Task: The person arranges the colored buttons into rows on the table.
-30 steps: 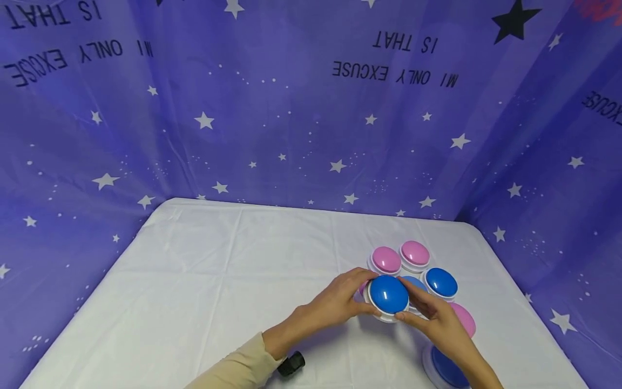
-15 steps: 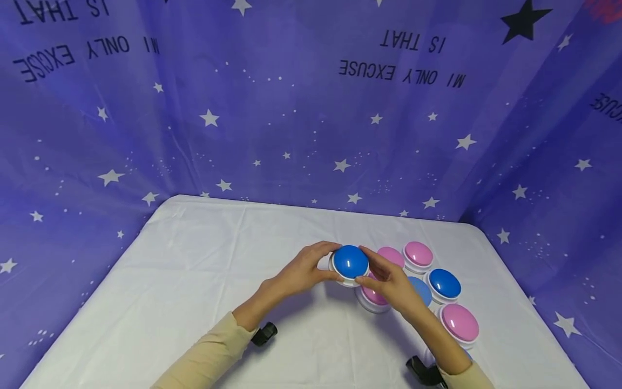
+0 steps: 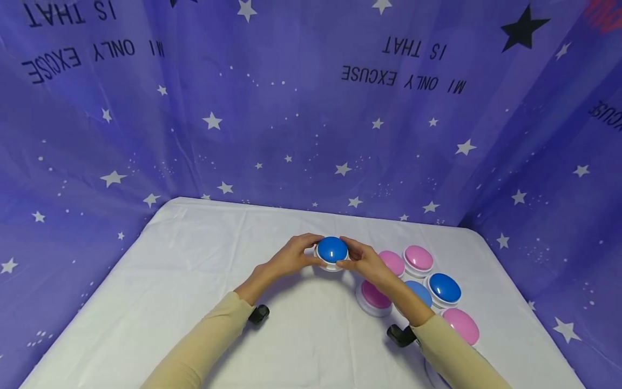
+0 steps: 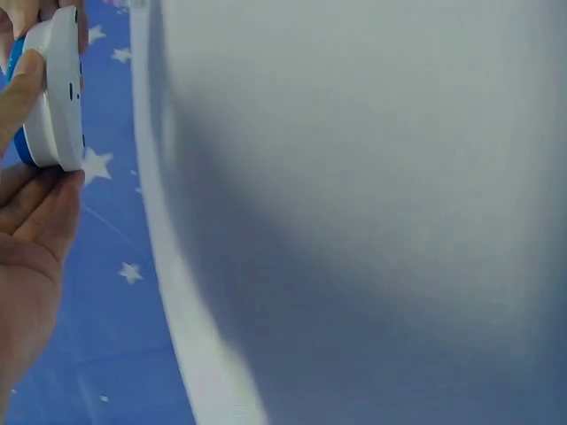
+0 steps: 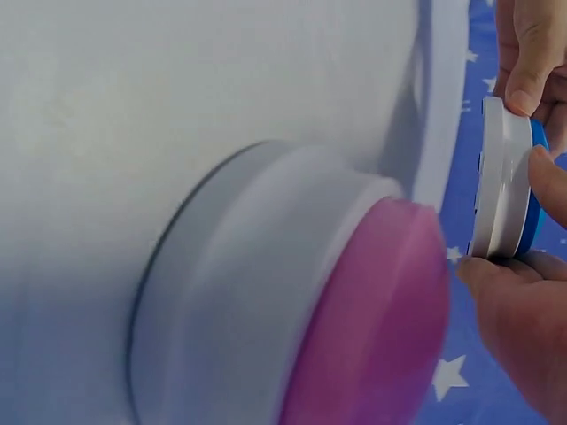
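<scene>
Both hands hold one round push button (image 3: 332,250) with a blue dome and white base, dome facing up, near the middle of the table. My left hand (image 3: 291,255) pinches its left side between thumb and fingers. My right hand (image 3: 365,261) grips the right side in the same way. In the left wrist view the white base (image 4: 58,97) shows edge-on, raised off the cloth, with the left hand's fingers under its rim. From the right wrist, the held button's white side (image 5: 503,181) appears between both hands.
Right of the hands stand several more buttons: a near pink one (image 3: 375,294), pink ones behind (image 3: 419,258), a dark blue one (image 3: 444,288), a lighter blue one (image 3: 419,292) and a pink one (image 3: 461,326) partly behind the right sleeve. A starry purple curtain (image 3: 291,135) surrounds the white table (image 3: 194,281).
Both hands have carried the blue button from over the group at the right, leftward and farther back to mid-table. The other buttons have stayed in place.
</scene>
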The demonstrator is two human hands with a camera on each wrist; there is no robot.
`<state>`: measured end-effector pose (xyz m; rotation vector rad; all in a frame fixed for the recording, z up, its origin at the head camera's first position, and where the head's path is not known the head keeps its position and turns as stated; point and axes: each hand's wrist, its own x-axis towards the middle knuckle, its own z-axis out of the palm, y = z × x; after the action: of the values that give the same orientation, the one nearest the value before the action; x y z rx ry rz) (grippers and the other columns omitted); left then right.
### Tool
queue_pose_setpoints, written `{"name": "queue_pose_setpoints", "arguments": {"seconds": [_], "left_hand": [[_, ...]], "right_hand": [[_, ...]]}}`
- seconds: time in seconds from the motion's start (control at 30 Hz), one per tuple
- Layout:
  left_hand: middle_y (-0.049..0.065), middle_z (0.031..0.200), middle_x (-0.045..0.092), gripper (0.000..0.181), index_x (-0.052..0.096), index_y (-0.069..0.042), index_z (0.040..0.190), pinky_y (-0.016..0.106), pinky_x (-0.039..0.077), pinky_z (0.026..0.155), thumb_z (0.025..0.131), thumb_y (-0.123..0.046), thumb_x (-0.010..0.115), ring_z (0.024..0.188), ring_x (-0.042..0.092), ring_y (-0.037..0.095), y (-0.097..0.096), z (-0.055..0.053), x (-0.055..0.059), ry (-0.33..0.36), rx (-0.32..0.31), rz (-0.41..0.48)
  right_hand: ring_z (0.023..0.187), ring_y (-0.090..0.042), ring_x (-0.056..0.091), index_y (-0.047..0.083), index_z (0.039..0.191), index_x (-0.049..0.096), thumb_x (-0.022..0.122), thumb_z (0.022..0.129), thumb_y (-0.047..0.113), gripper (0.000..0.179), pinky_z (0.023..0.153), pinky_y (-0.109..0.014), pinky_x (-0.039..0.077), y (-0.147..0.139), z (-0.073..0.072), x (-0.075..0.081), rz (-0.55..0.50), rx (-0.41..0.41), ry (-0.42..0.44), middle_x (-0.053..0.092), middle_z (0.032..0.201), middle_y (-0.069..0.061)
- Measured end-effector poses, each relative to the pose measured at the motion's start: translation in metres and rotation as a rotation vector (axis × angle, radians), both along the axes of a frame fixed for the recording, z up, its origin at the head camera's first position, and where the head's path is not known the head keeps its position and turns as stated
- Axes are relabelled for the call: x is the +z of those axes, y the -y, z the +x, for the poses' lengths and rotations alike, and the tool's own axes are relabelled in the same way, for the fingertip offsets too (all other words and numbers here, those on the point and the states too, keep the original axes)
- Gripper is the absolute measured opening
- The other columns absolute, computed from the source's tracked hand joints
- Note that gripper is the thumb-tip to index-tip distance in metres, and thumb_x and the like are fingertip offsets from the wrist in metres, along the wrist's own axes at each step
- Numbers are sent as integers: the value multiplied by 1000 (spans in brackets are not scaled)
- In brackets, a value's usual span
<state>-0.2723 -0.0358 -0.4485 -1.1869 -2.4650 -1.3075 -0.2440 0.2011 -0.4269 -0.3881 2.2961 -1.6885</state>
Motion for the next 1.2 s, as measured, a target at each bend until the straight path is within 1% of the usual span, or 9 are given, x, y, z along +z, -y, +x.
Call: {"name": "queue_pose_setpoints", "arguments": {"seconds": [0.13, 0.27, 0.4, 0.5, 0.63, 0.7, 0.87, 1.03, 1.2], "left_hand": [[17, 125, 64, 57, 59, 6, 130, 40, 48, 99, 82, -16, 82, 115, 61, 30, 2, -9, -9, 34, -3, -12], [16, 124, 65, 57, 61, 5, 128, 38, 47, 100, 81, -16, 84, 116, 60, 29, 3, -17, -15, 62, 5, -35], [16, 123, 66, 58, 62, 5, 127, 37, 47, 100, 79, -16, 85, 116, 61, 28, 3, -24, -18, 80, 18, -62], [17, 123, 65, 58, 61, 6, 126, 36, 47, 100, 78, -15, 86, 116, 62, 28, 2, -27, -20, 122, 10, -75], [20, 123, 65, 57, 60, 9, 124, 36, 48, 100, 77, -11, 86, 116, 62, 31, -1, -29, -21, 167, -3, -78], [19, 123, 65, 57, 60, 9, 124, 35, 47, 100, 77, -11, 86, 117, 61, 30, -1, -30, -21, 171, 2, -83], [18, 121, 65, 57, 60, 8, 123, 34, 47, 101, 77, -12, 87, 117, 60, 30, -2, -31, -21, 157, 0, -79], [20, 123, 63, 59, 59, 10, 125, 36, 47, 101, 77, -12, 87, 118, 60, 32, -1, -31, -21, 135, 5, -88], [21, 132, 58, 67, 53, 10, 133, 42, 40, 107, 79, -16, 85, 125, 54, 33, 0, -26, -19, 139, 44, -159]], "right_hand": [[140, -37, 34, -7, 150, 33, 69, 91, 1, 69, 111, -47, 33, 3, -11, -10, -5, -1, 34, 37, 152, -24], [140, -37, 35, -8, 149, 35, 71, 89, 1, 70, 112, -47, 32, 6, -20, -16, 14, -12, 48, 39, 150, -25], [140, -37, 35, -6, 148, 38, 73, 86, 1, 71, 111, -47, 33, 9, -24, -19, 29, -58, 81, 41, 149, -24], [138, -38, 38, -7, 146, 40, 74, 84, -2, 71, 110, -48, 34, 12, -26, -23, 30, -91, 97, 43, 148, -25], [137, -40, 39, -9, 144, 41, 73, 82, -7, 70, 110, -48, 34, 15, -27, -28, 26, -114, 90, 44, 146, -27], [137, -41, 38, -10, 144, 40, 72, 82, -9, 70, 111, -48, 33, 15, -28, -30, 29, -111, 83, 42, 147, -29], [137, -42, 37, -11, 145, 38, 72, 83, -8, 71, 111, -48, 33, 15, -29, -28, 47, -102, 74, 41, 147, -30], [137, -41, 39, -10, 145, 39, 73, 82, -7, 72, 110, -48, 34, 16, -28, -28, 57, -111, 68, 43, 146, -28], [137, -40, 39, -10, 146, 38, 75, 79, -8, 76, 111, -47, 34, 16, -28, -31, 60, -110, 57, 42, 147, -27]]}}
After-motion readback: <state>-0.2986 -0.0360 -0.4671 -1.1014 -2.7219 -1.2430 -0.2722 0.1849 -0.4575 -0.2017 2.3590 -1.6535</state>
